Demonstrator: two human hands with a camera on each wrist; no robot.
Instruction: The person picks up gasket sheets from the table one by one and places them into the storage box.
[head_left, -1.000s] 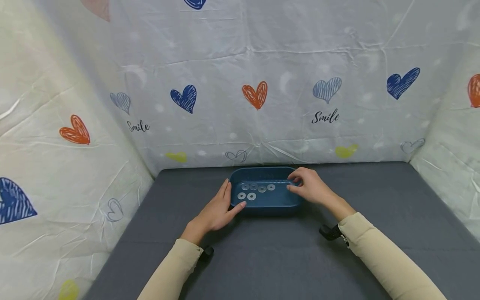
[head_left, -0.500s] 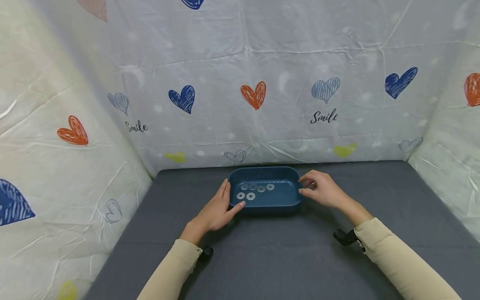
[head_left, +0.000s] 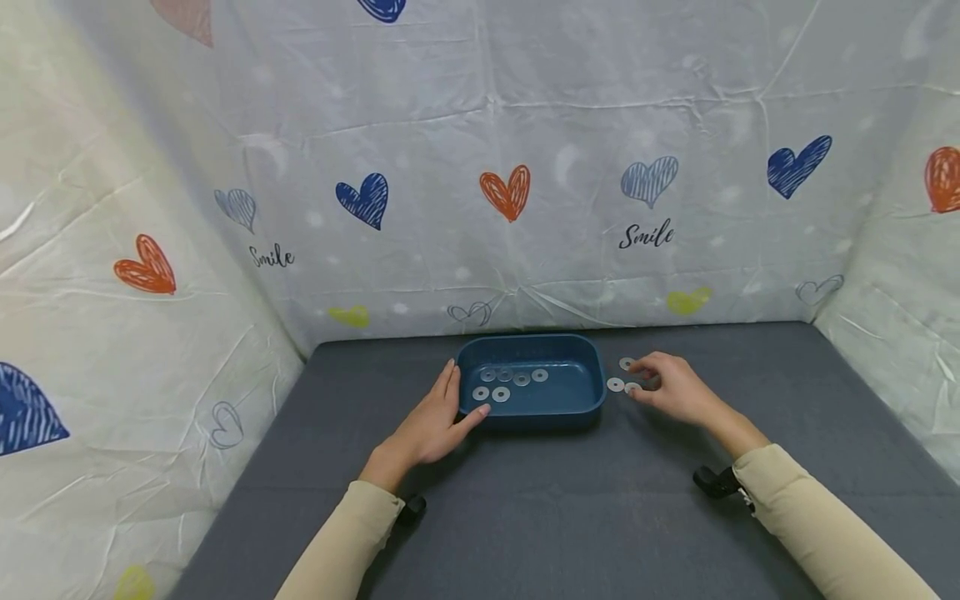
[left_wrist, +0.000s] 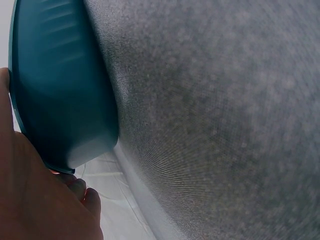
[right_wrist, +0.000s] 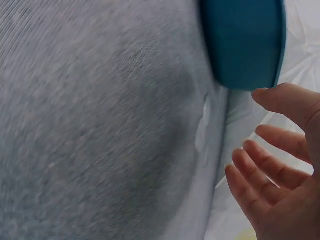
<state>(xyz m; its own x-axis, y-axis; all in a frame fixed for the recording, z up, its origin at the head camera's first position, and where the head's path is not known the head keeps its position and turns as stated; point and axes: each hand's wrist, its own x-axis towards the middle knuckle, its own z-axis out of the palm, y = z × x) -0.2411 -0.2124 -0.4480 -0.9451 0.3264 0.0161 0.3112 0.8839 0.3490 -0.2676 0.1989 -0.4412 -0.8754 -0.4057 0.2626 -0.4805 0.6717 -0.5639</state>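
A blue rectangular tray (head_left: 540,414) lies on the table, with several flat metal washers (head_left: 501,394) on its floor towards the left. My left hand (head_left: 426,423) rests against the tray's left end, fingers straight along the outer side and thumb on the near rim. In the left wrist view its fingertips lie by the tray's rim (left_wrist: 60,170). Right of the tray, three washers (head_left: 615,384) show on the cloth. Over them is my right hand (head_left: 671,387), thumb and fingers apart; in the right wrist view nothing shows between them. Its fingers partly cover two washers.
A dark grey cloth (head_left: 540,517) covers the table. White sheets printed with hearts (head_left: 507,192) rise behind and on both sides. The tray stands near the table's back edge. Black wrist devices (head_left: 716,482) show at both cuffs.
My right hand has moved right, from inside the tray's right end, past its rim, to the cloth beside it. Washers there have come into sight. My left hand has stayed at the tray.
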